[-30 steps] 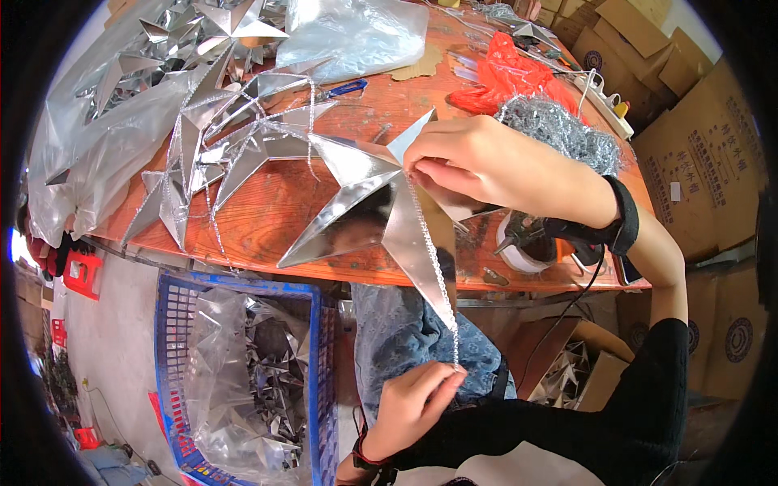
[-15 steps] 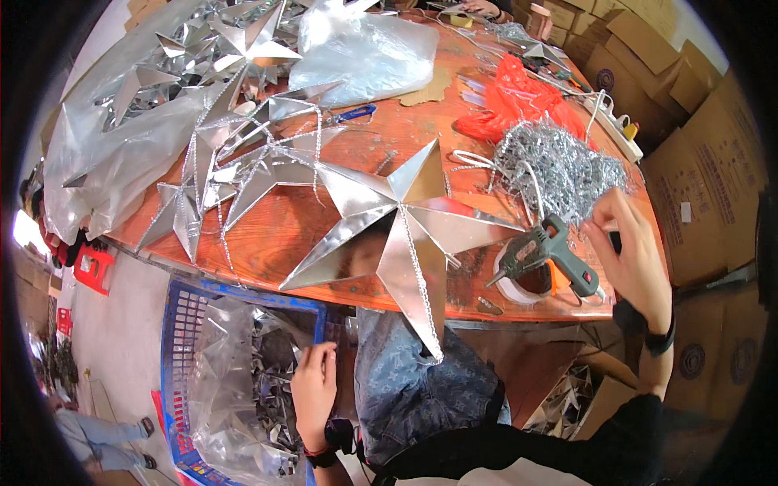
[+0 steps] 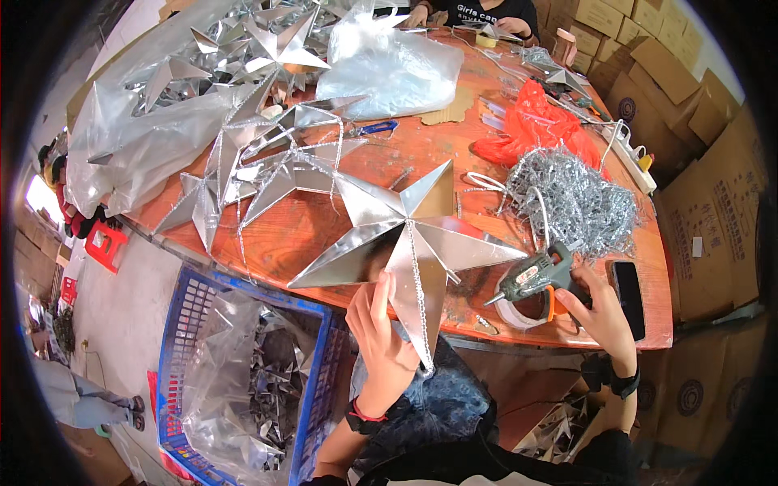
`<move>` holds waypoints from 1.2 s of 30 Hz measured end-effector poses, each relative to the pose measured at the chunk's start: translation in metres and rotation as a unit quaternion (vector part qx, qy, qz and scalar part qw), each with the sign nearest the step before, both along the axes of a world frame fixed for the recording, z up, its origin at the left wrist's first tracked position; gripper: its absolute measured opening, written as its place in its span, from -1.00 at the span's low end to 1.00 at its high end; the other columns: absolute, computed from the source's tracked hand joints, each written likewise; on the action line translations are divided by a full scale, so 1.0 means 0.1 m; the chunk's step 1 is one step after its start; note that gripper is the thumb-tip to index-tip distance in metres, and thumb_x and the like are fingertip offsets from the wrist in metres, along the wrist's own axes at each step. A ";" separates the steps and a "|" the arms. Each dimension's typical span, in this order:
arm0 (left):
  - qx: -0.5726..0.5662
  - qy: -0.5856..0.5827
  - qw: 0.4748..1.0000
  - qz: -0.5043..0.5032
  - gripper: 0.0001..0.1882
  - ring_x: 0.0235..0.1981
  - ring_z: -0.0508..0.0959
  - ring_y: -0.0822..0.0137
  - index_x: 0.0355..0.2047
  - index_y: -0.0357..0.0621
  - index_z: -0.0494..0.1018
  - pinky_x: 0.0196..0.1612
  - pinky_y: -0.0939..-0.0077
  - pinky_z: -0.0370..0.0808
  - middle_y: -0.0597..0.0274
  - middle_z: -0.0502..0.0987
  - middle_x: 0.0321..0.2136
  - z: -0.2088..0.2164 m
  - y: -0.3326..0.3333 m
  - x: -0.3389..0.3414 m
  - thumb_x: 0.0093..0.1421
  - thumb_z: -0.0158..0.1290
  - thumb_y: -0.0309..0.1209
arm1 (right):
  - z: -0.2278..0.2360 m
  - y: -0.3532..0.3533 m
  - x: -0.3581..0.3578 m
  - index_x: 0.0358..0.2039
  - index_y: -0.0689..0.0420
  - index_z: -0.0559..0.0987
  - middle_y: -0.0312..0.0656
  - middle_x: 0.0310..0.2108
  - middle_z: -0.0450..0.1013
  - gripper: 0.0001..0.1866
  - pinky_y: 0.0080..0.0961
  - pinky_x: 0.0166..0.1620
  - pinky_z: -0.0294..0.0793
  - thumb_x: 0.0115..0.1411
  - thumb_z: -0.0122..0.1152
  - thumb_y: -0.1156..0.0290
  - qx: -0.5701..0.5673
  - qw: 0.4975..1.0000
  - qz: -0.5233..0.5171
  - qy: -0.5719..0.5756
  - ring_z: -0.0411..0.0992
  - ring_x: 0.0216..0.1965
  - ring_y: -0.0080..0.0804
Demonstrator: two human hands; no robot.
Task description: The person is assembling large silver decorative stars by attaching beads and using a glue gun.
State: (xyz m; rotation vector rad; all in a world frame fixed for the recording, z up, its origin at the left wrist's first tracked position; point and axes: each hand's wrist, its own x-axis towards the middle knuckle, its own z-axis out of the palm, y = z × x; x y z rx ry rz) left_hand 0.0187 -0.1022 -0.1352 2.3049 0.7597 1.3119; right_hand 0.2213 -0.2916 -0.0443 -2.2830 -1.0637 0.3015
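A large silver five-pointed star [image 3: 421, 243] lies on the red-brown table, its lowest point jutting past the front edge. Silver beaded trim runs down that point's ridge. My left hand [image 3: 379, 340] grips the left side of this point, fingertips on the shiny face; the thumb is partly hidden. To the right, a dark green glue gun [image 3: 531, 277] rests across a white tape roll [image 3: 519, 316]. My right hand [image 3: 604, 320] is closed around its handle, thumb in front. Beside that hand lies a black phone [image 3: 626, 300].
A tangle of silver tinsel [image 3: 571, 198] and a red plastic bag [image 3: 531, 121] sit behind the glue gun. More trimmed star frames [image 3: 267, 166] lie at left. A blue crate [image 3: 174, 356] stands below the table's front edge. A co-worker [image 3: 486, 12] sits across the table.
My left hand has risen from beside the crate to the star's lower point. My right hand has come down from beside the tinsel onto the glue gun's handle, uncovering the phone.
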 end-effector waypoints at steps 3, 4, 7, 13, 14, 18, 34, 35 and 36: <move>-0.030 -0.059 0.998 0.015 -0.13 -0.07 0.32 -0.02 0.12 -0.23 0.12 0.03 0.11 0.15 -0.06 0.32 -0.08 0.02 -0.04 0.13 -0.13 0.30 -0.20 | -0.16 -0.14 0.08 -0.10 0.35 0.36 -0.14 -0.38 0.38 -0.63 -0.56 -0.38 0.32 0.16 0.15 0.40 0.076 0.997 0.008 -0.020 0.31 -0.46 -0.51; -0.043 -0.084 0.996 0.008 -0.14 -0.08 0.33 -0.01 0.11 -0.25 0.13 0.02 0.11 0.16 -0.05 0.33 -0.09 0.04 -0.06 0.17 -0.13 0.31 -0.20 | -0.20 -0.19 0.07 -0.05 0.36 0.33 -0.18 -0.36 0.37 -0.60 -0.57 -0.41 0.33 0.17 0.13 0.41 0.124 0.992 -0.015 0.006 0.31 -0.47 -0.52; -0.063 -0.117 0.991 0.016 -0.13 -0.09 0.34 0.01 0.09 -0.25 0.15 0.01 0.15 0.18 -0.05 0.34 -0.10 0.04 -0.09 0.20 -0.17 0.34 -0.21 | -0.08 -0.26 0.00 0.11 0.36 0.23 -0.04 -0.02 0.32 -0.42 -0.47 0.07 0.23 0.14 0.16 0.35 0.211 0.939 -0.112 0.246 0.28 0.01 -0.35; -0.083 -0.129 0.987 -0.052 -0.20 -0.02 0.34 0.09 0.10 -0.29 0.12 0.04 0.28 0.29 -0.04 0.26 -0.02 -0.09 0.05 0.04 -0.10 0.29 -0.37 | 0.22 -0.21 -0.22 -0.12 0.30 0.32 -0.21 -0.31 0.37 -0.54 -0.57 -0.35 0.34 0.02 0.26 0.40 0.195 0.954 -0.039 0.225 0.34 -0.41 -0.54; -0.111 -0.144 0.979 -0.097 -0.28 0.00 0.35 0.11 0.07 -0.33 0.18 0.05 0.30 0.30 -0.02 0.27 -0.02 -0.06 0.10 -0.06 -0.05 0.25 -0.33 | 0.22 -0.14 -0.28 -0.14 0.30 0.31 -0.22 -0.35 0.37 -0.58 -0.59 -0.40 0.35 0.03 0.24 0.45 0.200 0.961 -0.025 0.191 0.35 -0.46 -0.55; -0.180 -0.168 0.956 -0.163 -0.44 0.04 0.35 0.17 0.00 -0.39 0.33 0.08 0.36 0.27 0.04 0.28 0.05 -0.03 0.30 -0.25 0.05 0.14 -0.29 | 0.30 0.11 -0.44 -0.19 0.30 0.32 -0.23 -0.42 0.39 -0.70 -0.63 -0.46 0.36 0.07 0.14 0.60 0.225 0.964 0.021 0.140 0.37 -0.52 -0.58; -0.333 -0.191 0.890 -0.244 -0.30 -0.01 0.41 0.34 0.14 -0.31 0.12 -0.01 0.49 0.40 0.14 0.17 0.17 -0.07 0.39 -0.30 0.05 0.18 -0.35 | 0.39 0.69 -0.50 -0.34 0.27 0.51 -0.20 -0.49 0.51 -0.87 -0.54 -0.28 0.41 0.08 0.16 0.53 0.179 0.972 0.074 0.131 0.46 -0.41 -0.51; -0.325 -0.187 0.895 -0.242 -0.29 -0.01 0.41 0.35 0.14 -0.31 0.12 -0.01 0.49 0.40 0.14 0.17 0.17 -0.08 0.40 -0.30 0.05 0.18 -0.35 | 0.38 0.69 -0.49 -0.34 0.26 0.51 -0.22 -0.51 0.51 -0.88 -0.55 -0.31 0.41 0.07 0.16 0.53 0.181 0.973 0.074 0.124 0.46 -0.44 -0.53; -0.317 -0.182 0.899 -0.240 -0.29 -0.01 0.40 0.35 0.15 -0.31 0.11 -0.01 0.49 0.40 0.14 0.16 0.17 -0.09 0.40 -0.30 0.05 0.18 -0.35 | 0.36 0.69 -0.48 -0.35 0.26 0.51 -0.24 -0.53 0.50 -0.88 -0.56 -0.34 0.41 0.07 0.16 0.53 0.183 0.973 0.074 0.117 0.45 -0.48 -0.54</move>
